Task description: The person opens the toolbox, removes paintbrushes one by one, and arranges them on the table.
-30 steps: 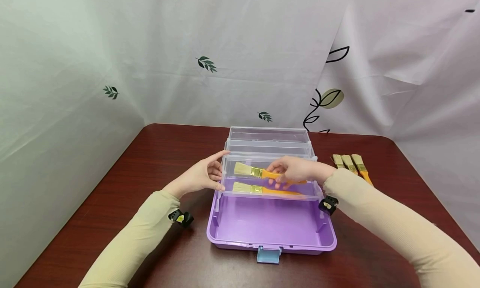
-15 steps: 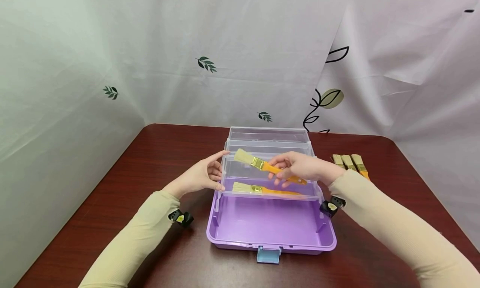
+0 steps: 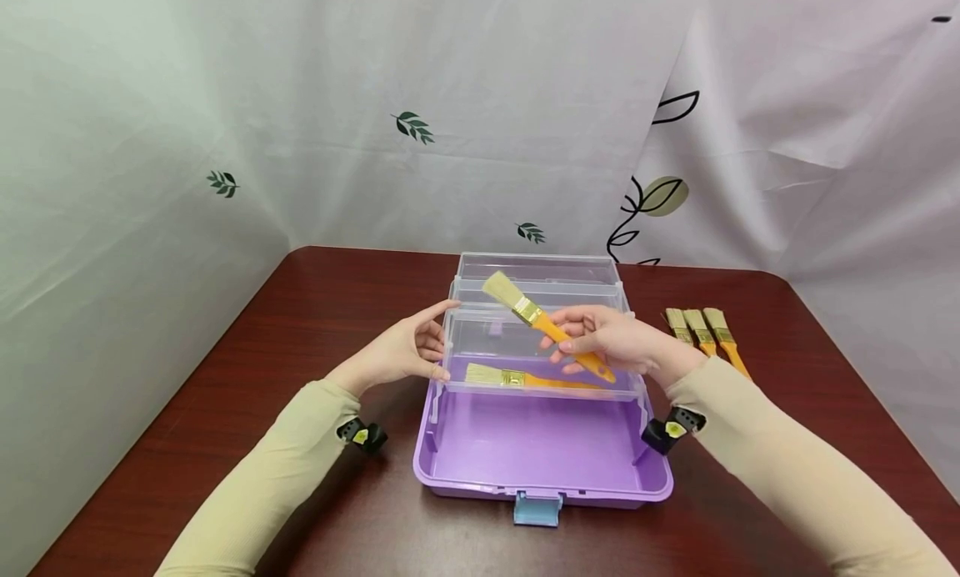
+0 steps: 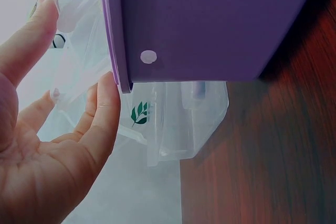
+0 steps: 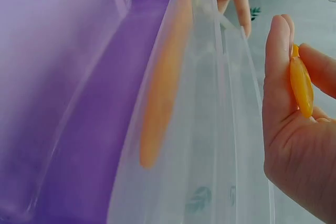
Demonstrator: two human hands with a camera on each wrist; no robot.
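My right hand [image 3: 618,342] pinches the orange handle of a paintbrush [image 3: 527,310] between thumb and fingers. The brush is raised over the clear tray [image 3: 472,335], tilted, bristles up and to the left. In the right wrist view its orange handle end [image 5: 301,85] shows between the fingers. A second paintbrush [image 3: 513,378] lies lengthwise in the front clear tray, bristles left. My left hand [image 3: 397,352] holds the left end of that tray, thumb at its front edge and index finger at the rear. The tray sits over the open purple toolbox [image 3: 536,444].
More clear tiers [image 3: 537,268] rise behind the front tray. A blue latch [image 3: 537,509] hangs at the toolbox's front. Three paintbrushes [image 3: 701,333] lie side by side on the dark red table [image 3: 352,293] to the right, partly behind the right arm. A pale curtain [image 3: 480,143] encloses the table.
The right hand has lifted the paintbrush up out of the front tray, its bristle end tilting upward and moving slightly right. The left hand stays in place at the tray's end.
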